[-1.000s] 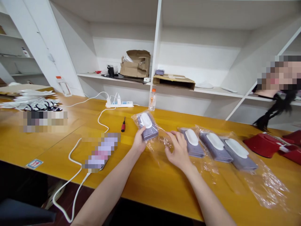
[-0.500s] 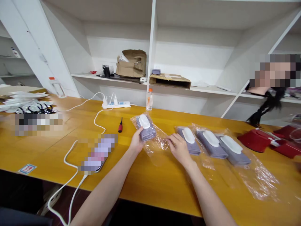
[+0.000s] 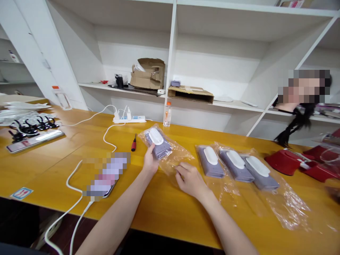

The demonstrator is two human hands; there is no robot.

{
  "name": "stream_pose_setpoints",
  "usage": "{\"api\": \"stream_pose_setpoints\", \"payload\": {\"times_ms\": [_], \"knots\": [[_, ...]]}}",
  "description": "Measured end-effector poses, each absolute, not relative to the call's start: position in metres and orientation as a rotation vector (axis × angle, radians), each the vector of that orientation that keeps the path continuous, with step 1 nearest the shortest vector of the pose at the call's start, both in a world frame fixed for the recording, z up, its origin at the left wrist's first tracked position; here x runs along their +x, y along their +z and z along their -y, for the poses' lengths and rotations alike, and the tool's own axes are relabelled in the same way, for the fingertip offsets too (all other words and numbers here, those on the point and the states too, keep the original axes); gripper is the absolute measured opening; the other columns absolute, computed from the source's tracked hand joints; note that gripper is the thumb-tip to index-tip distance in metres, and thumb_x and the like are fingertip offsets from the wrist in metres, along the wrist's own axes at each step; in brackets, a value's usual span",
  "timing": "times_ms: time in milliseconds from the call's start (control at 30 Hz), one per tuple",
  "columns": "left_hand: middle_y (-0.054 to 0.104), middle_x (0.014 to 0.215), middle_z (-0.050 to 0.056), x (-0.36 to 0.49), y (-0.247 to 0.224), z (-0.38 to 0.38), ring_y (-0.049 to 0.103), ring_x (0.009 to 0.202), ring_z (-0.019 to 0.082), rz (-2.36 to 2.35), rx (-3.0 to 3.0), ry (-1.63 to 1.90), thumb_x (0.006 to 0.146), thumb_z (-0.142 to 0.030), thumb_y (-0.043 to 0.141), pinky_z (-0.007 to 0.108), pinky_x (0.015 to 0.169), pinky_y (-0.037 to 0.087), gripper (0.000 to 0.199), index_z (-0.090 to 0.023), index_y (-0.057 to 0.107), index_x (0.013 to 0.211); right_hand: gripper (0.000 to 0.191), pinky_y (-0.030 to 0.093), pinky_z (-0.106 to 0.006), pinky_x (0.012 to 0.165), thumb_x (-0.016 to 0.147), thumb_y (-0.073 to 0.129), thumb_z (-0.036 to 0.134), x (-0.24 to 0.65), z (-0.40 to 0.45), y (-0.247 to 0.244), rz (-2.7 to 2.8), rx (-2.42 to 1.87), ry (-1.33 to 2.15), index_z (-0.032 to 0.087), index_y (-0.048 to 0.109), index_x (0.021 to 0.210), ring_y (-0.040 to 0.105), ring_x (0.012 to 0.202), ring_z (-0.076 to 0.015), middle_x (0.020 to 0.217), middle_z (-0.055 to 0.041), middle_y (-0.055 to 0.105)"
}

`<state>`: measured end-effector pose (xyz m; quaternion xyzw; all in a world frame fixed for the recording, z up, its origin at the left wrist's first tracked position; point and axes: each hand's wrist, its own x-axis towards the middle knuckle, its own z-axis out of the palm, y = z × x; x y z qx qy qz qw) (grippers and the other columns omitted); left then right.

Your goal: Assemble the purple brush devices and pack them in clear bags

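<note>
Head-worn view looks forward and down across the workbench.

A tall unit of white-painted shelving fills the back of the room, divided by slim white uprights and slanted white panels. On its long lower shelf sit a torn brown cardboard box and a shallow, open cardboard tray. Further left, a second white shelf unit stands behind a broad white upright. A long honey-coloured wooden tabletop runs in front of the shelving, and a dark reddish-brown floor shows below its near edge. Even, bright indoor light lies across the white panels.
</note>
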<state>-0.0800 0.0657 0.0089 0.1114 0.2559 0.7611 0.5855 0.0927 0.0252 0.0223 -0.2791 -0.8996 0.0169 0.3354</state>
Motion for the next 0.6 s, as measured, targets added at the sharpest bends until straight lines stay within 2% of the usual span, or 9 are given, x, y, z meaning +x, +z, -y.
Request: {"api": "stream_pose_setpoints", "payload": {"times_ms": [67,133,200,267,433,600], "knots": [[0.068,0.09,0.005,-0.08,0.011,-0.064,0.064,0.084,0.018,-0.577,0.271,1.834,0.08,-0.026,0.052,0.032,0.079,0.049,0.024,-0.017,0.059,0.101,0.026,0.043,-0.027,0.064,0.077,0.041,0.011,0.082,-0.029,0.014,2.259,-0.887,0.348,0.02,0.062,0.09,0.055,0.068,-0.0152,0.075,-0.0042,0.06],[0.067,0.096,0.002,-0.076,0.013,-0.062,0.062,0.089,0.017,-0.547,0.309,1.889,0.078,-0.024,0.054,0.031,0.082,0.048,0.028,-0.022,0.057,0.106,0.026,0.043,-0.027,0.059,0.077,0.046,0.018,0.072,-0.035,0.006,1.999,-0.978,0.782,0.021,0.059,0.099,0.056,0.061,-0.0142,0.077,-0.0027,0.061],[0.066,0.1,0.001,-0.071,0.014,-0.059,0.061,0.093,0.017,-0.531,0.366,1.907,0.077,-0.023,0.057,0.031,0.084,0.046,0.032,-0.025,0.055,0.109,0.027,0.042,-0.026,0.051,0.073,0.055,0.027,0.066,-0.038,0.001,1.627,-1.006,1.228,0.02,0.058,0.099,0.054,0.052,-0.0127,0.073,-0.0007,0.062],[0.064,0.103,0.001,-0.066,0.016,-0.054,0.059,0.097,0.017,-0.534,0.445,1.887,0.074,-0.023,0.06,0.031,0.086,0.045,0.036,-0.026,0.054,0.11,0.029,0.041,-0.025,0.05,0.069,0.062,0.035,0.063,-0.038,0.002,1.294,-0.962,1.525,0.019,0.059,0.093,0.054,0.051,-0.012,0.073,-0.0003,0.063],[0.06,0.111,0.001,-0.061,0.02,-0.048,0.053,0.108,0.019,-0.515,0.649,1.928,0.07,-0.02,0.064,0.031,0.091,0.04,0.04,-0.027,0.053,0.108,0.028,0.038,-0.021,0.053,0.063,0.07,0.037,0.067,-0.035,0.012,1.017,-0.914,1.661,0.019,0.061,0.083,0.055,0.056,-0.01,0.074,0.0013,0.064],[0.062,0.106,0.002,-0.065,0.019,-0.053,0.055,0.103,0.017,-0.514,0.579,1.96,0.07,-0.02,0.063,0.028,0.089,0.04,0.033,-0.024,0.056,0.102,0.031,0.035,-0.018,0.05,0.059,0.071,0.032,0.072,-0.038,0.011,0.871,-1.009,1.682,0.022,0.06,0.086,0.052,0.055,-0.0083,0.069,0.0048,0.063]]}}
